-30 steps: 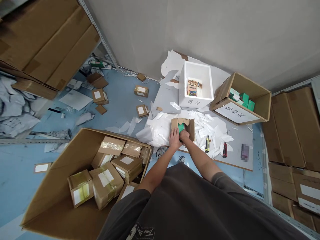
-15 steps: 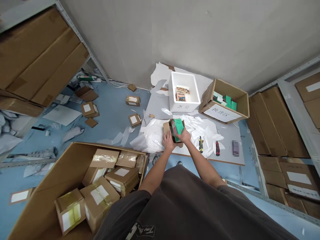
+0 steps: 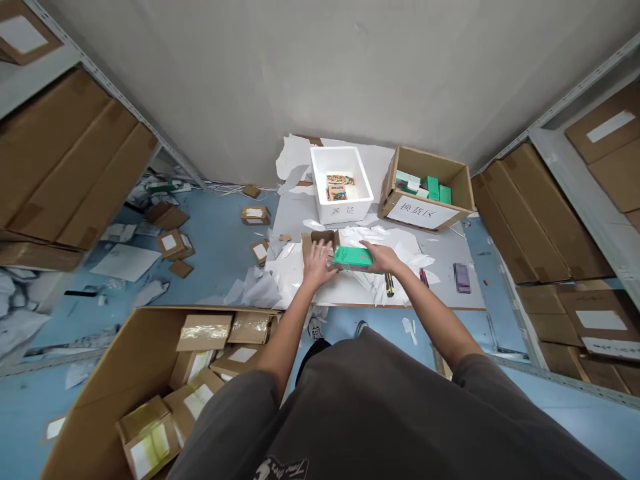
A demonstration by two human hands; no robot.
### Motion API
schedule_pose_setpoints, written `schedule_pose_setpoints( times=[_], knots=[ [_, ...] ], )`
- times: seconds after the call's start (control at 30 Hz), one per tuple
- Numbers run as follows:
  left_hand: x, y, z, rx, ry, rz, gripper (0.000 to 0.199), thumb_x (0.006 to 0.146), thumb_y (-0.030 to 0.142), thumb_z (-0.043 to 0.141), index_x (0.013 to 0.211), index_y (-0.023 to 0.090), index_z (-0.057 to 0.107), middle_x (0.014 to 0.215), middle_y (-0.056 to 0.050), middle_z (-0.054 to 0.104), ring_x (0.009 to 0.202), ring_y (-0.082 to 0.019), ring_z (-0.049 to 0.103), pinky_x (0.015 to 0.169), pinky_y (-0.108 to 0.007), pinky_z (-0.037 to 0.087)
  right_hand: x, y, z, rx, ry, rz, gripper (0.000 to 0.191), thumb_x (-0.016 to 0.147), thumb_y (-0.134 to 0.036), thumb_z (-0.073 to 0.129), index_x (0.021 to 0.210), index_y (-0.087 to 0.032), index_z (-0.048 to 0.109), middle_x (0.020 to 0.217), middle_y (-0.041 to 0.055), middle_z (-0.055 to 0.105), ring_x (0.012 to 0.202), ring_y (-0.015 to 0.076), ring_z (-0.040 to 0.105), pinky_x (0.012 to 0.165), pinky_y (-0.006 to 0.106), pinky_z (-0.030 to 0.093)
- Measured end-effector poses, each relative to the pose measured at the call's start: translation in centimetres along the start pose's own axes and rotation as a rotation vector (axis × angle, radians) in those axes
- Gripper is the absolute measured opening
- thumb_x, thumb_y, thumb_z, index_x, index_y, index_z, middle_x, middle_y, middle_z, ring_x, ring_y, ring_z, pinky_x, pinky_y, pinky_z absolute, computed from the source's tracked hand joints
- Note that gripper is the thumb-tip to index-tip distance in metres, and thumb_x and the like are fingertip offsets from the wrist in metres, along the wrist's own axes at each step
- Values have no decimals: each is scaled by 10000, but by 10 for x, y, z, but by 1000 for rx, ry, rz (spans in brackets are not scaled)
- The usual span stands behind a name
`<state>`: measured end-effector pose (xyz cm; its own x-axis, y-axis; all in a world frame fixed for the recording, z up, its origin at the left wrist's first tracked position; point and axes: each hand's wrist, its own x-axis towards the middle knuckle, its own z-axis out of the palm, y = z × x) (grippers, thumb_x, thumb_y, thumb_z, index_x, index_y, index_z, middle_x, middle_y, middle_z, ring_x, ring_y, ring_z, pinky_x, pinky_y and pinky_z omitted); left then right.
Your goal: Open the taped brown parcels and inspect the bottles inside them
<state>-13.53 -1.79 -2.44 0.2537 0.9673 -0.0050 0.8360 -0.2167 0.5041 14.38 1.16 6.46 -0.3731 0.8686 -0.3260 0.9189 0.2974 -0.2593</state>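
Table: white paper scraps (image 3: 295,267) lie spread over the table (image 3: 453,250); the foam bin (image 3: 327,213) stands toward the wall with small packets (image 3: 337,193) inside.
Labelled carton: just right of the bin, the labelled carton (image 3: 457,177) holds more green boxes (image 3: 445,194).
Knives: the yellow knife (image 3: 389,287) pokes out below the right hand, and the red knife (image 3: 423,277) is partly covered by the right forearm. A pixelated purple thing, possibly a phone, lies farther right.
Floor: the big carton (image 3: 100,387) full of taped parcels (image 3: 205,332) sits close on the left.
Small carton: open on the table, the small carton (image 3: 309,252) is partly hidden behind the left hand.
Green box: half a second ago the green box (image 3: 353,256) stood tilted over the small carton, between both hands; now it's out to the right, lying lengthwise above the scraps.
Right hand: the right hand (image 3: 379,257) grips the box's right end, forearm reaching in from the right.
Left hand: the left hand (image 3: 319,265) is open, blurred fingers spread at the box's left end; I can't tell whether it touches.
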Motion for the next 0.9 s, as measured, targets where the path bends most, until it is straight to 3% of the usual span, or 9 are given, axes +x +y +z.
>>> schedule_pose_setpoints(
  times=[0.1, 0.17, 0.27, 0.33, 0.43, 0.53, 0.63, 0.77, 0.9],
  knots=[
    [11, 35, -3, -25, -146, 196, 1119, 741, 308, 939, 1716, 215, 398, 1732, -170, 466, 1652, -418, 348, 1341, -535, 335, -5, 10, -6, -46, -7, -199, 1151, 660, -238, 960, 1697, -253, 461, 1350, 164, 752, 1206, 400, 715, 1011, 430, 522],
    [17, 54, 2, -66, -190, 173, 960, 733, 286, 926, 1605, 183, 536, 1587, -186, 610, 1499, -407, 552, 1252, -501, 456, -8, 18, -10, -36, 17, -303, 1138, 660, -210, 957, 1690, -251, 476, 1306, 163, 757, 1216, 403, 701, 1134, 504, 460],
    [20, 69, 11, -160, -145, 62, 755, 720, 323, 929, 1418, 206, 666, 1423, -148, 712, 1300, -392, 684, 1104, -479, 565, -17, 41, -16, 67, 170, -382, 1091, 710, -264, 954, 1692, -276, 478, 1412, 171, 698, 1352, 433, 613, 1276, 654, 281],
    [18, 73, 17, -254, -115, -38, 733, 675, 353, 961, 1343, 217, 693, 1297, -114, 761, 1211, -386, 715, 1050, -481, 588, -26, 64, -14, 241, 339, -336, 1061, 752, -353, 945, 1696, -298, 466, 1564, 174, 591, 1469, 457, 510, 1296, 695, 240],
    [10, 79, 32, -471, -88, -200, 754, 594, 379, 1008, 1259, 194, 706, 1126, -83, 786, 1089, -354, 738, 993, -472, 610, -37, 91, 5, 681, 486, -134, 1095, 762, -493, 939, 1707, -305, 418, 1636, 170, 519, 1493, 441, 491, 1261, 659, 361],
    [0, 92, 53, -818, -124, -284, 792, 543, 405, 1031, 1224, 178, 698, 1127, -83, 787, 1036, -305, 746, 938, -439, 634, -37, 91, 38, 1190, 347, -5, 1181, 658, -562, 985, 1667, -304, 429, 1513, 166, 628, 1355, 391, 617, 1151, 605, 509],
    [-8, 107, 74, -1093, -188, -329, 809, 538, 428, 1041, 1225, 173, 698, 1151, -94, 794, 1014, -278, 757, 895, -412, 647, -29, 72, 63, 1476, 245, -23, 1052, 576, -502, 1025, 1499, -315, 556, 1319, 101, 744, 1227, 343, 697, 1098, 555, 565],
    [-12, 117, 89, -1185, -193, -369, 809, 535, 434, 1050, 1215, 158, 710, 1148, -106, 799, 1015, -282, 760, 889, -406, 644, -22, 56, 72, 1594, 262, 30, 858, 547, -406, 1022, 1284, -307, 593, 1099, 33, 785, 1060, 299, 749, 999, 498, 619],
    [-10, 111, 95, -1178, -220, -329, 887, 565, 446, 1040, 1329, 177, 678, 1252, -115, 780, 1108, -292, 746, 979, -434, 622, -22, 59, 71, 1581, 251, 21, 837, 550, -366, 1000, 1261, -310, 563, 1077, 14, 774, 1017, 275, 747, 963, 461, 625]
  ],
)
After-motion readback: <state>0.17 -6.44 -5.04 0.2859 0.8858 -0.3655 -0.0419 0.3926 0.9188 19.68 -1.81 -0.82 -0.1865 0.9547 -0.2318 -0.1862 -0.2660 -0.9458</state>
